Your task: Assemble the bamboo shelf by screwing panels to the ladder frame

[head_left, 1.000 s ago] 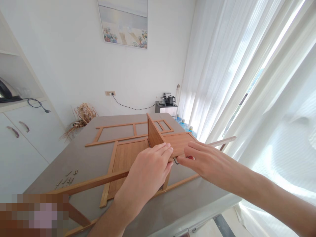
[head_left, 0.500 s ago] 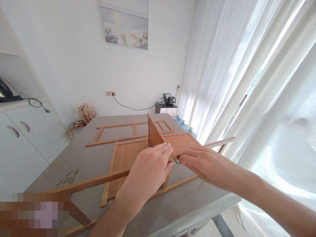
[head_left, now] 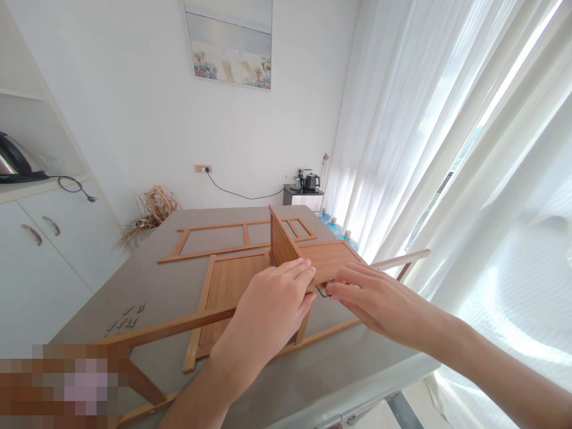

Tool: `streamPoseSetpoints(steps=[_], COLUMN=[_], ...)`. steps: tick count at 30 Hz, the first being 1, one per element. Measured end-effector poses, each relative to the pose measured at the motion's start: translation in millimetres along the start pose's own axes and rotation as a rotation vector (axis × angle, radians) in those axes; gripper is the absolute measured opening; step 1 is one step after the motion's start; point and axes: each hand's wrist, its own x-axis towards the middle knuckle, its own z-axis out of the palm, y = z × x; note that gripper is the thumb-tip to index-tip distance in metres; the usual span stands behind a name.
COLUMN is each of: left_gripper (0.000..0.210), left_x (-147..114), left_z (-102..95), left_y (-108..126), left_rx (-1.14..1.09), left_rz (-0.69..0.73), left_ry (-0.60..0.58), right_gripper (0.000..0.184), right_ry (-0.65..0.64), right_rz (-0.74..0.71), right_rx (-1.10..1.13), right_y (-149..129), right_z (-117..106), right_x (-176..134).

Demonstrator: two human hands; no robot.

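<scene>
Left hand (head_left: 272, 304) pressed flat on slatted bamboo panel (head_left: 328, 261); right hand (head_left: 370, 295) pinching bent metal hex key (head_left: 320, 291) at its edge. Positions unchanged.

Hands (head_left: 272, 304) on wooden panel (head_left: 328, 260) (tabletop)

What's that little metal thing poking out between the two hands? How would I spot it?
Start at the grey table and find the upright wooden panel rising from the flat pieces. At its near end, between the left hand and right hand, sits a small bent grey metal key. It is the only metal piece among wooden parts.
</scene>
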Motion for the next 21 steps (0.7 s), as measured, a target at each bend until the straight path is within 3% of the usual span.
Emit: streamPoseSetpoints(steps=[21], left_gripper=[0.028], left_x=[1.5], left_z=[-1.5], left_y=[0.8], left_rx=[-0.018], left_rz=[0.002], left_ry=[-0.006], right_gripper=[0.017], right_ry=[0.044], right_rz=[-0.010], right_rx=[-0.065], right_y=[-3.0], right_z=[-2.1], right_x=[1.9])
